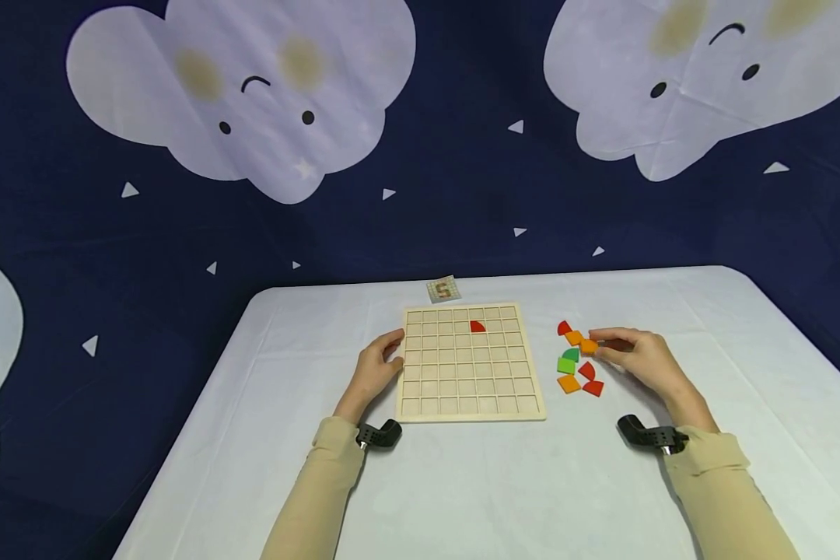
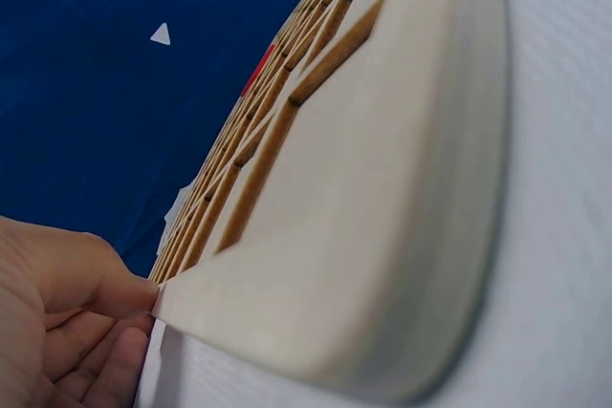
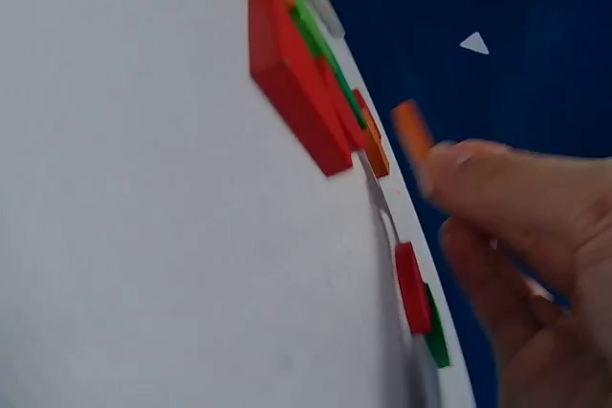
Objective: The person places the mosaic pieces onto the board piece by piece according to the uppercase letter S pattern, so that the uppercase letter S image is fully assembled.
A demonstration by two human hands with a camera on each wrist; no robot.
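Thumb and index finger of my left hand point(image 1: 372, 372) touch the left edge of a pale wooden grid board point(image 1: 470, 421) lying flat on the table. In the left wrist view its thumb tip rests at the board's rim point(image 2: 382, 265), with the other fingers bent beside it. My right hand point(image 1: 640, 362) pinches a small orange tile point(image 3: 413, 131) between thumb and fingertip, raised above the table in the right wrist view. Loose tiles lie left of that hand: red quarter-rounds point(image 1: 587, 371), a green rounded one point(image 1: 571, 355), a light green square point(image 1: 566, 365) and others.
A red quarter-round tile point(image 1: 477, 327) sits in a cell near the board's far side. Behind the board lies a small patterned card point(image 1: 443, 289). The white tablecloth point(image 1: 490, 498) runs back to a dark blue cloth point(image 1: 448, 225) printed with clouds.
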